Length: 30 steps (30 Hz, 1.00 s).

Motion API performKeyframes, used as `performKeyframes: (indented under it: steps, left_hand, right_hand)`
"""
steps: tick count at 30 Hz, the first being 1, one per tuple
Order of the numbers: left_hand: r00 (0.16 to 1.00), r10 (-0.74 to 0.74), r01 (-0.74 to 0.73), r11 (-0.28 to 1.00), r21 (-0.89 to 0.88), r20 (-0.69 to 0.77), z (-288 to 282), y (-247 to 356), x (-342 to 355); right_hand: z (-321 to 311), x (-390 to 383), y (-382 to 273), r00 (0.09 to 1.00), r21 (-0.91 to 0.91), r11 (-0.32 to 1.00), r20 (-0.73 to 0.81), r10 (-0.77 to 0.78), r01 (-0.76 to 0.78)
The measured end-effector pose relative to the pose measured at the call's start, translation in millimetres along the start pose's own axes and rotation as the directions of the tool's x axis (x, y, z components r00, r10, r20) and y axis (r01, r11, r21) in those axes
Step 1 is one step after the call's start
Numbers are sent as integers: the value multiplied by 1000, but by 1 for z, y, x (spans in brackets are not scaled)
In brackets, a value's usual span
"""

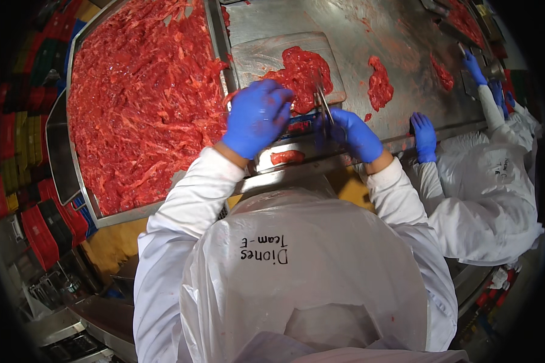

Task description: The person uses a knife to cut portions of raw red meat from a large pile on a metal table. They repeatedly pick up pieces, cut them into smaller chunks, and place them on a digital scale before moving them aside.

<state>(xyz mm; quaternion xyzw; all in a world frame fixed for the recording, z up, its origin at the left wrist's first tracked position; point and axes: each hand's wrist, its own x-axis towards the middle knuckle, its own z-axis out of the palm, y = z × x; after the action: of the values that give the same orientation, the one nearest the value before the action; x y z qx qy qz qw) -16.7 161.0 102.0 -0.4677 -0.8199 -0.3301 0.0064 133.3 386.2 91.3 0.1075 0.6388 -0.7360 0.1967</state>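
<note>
Raw red meat (303,69) lies in a heap on the square metal plate (248,54) of a scale in front of me. My left hand (257,118), in a blue glove, is at the plate's near left corner, beside the heap. Its fingers are curled in and slightly blurred; whatever they hold is hidden. In my right hand (354,136), also gloved in blue, are metal scissors (324,107), their blades pointing away from me at the near edge of the heap. A small strip of meat (287,157) rests below the scale's display.
A large metal tray (218,36) full of meat strips (145,109) stands at left. Meat pieces (379,85) lie on the steel table (406,36) to the right. A co-worker's gloved hand (424,136) rests at the table edge. Coloured crates (39,233) stand far left.
</note>
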Motion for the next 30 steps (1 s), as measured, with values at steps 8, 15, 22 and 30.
performKeyframes:
  steps: [8,15,22,30]
  left_hand:
    - [987,87,-97,993,63,135,-5,-13,-24]
    - [988,110,-123,984,125,106,-9,-14,-19]
    - [997,80,-81,981,176,13,-15,-25,-25]
    - [991,-134,131,983,129,15,-27,-23,-20]
  right_hand:
    - [-7,1,1,980,-12,991,152,132,-132]
    - [-11,53,14,967,-96,993,253,-40,67]
    - [-4,39,-17,960,0,981,207,189,-194]
    - [8,62,-33,973,-133,973,108,204,-189]
